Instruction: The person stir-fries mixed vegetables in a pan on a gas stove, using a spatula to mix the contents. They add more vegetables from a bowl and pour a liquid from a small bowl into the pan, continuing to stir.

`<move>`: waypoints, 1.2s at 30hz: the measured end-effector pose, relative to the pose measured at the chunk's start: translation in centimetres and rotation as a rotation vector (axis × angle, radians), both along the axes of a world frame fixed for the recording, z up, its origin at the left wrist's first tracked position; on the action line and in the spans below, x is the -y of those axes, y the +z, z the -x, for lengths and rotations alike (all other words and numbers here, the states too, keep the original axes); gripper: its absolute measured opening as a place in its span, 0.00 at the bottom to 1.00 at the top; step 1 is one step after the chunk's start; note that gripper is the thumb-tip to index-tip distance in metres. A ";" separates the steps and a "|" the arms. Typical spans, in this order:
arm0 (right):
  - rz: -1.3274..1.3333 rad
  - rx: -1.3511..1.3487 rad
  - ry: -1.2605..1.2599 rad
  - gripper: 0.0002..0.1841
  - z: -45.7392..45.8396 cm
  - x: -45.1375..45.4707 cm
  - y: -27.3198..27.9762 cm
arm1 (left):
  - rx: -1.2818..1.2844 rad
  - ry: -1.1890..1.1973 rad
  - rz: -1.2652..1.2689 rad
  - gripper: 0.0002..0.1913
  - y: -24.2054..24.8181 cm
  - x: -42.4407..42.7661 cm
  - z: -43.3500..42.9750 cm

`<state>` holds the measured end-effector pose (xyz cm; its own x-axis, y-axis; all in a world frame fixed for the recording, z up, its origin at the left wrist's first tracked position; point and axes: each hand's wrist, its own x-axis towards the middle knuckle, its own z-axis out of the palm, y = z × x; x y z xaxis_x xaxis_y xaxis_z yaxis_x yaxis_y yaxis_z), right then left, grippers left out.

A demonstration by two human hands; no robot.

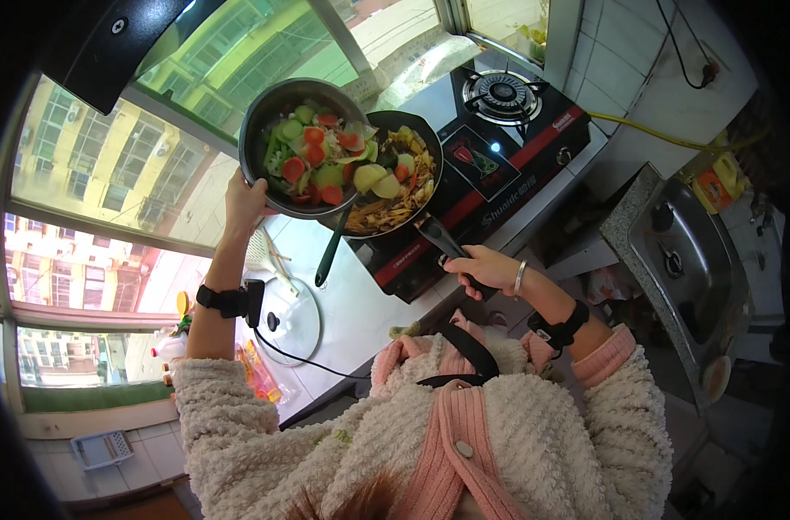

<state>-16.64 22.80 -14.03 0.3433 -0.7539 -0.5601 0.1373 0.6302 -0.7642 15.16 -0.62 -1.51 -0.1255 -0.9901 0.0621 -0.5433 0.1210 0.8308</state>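
My left hand grips the rim of a metal bowl, which is tilted over the left side of a dark frying pan. Sliced carrot, pale green slices and green stalks fill the bowl. Some carrot and pale round slices lie at the bowl's lip and in the pan, on top of browned shredded food. My right hand is closed around the pan's black handle. A dark utensil handle sticks out over the pan's near left edge, its head hidden.
The pan sits on the left side of a black gas stove; its right burner is bare. A glass lid and a white slotted spoon lie on the white counter. At right is a metal sink. A yellow hose meets the stove.
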 end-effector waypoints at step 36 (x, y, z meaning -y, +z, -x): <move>-0.002 0.007 -0.008 0.12 0.2 0.0 -0.2 | 0.575 -0.122 0.550 0.37 0.9 -2.0 2.3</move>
<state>-16.79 22.85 -14.21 0.3412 -0.7557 -0.5590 0.1482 0.6305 -0.7619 12.84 1.38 -0.62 -0.3915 -0.8139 0.4292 -0.8245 0.5174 0.2290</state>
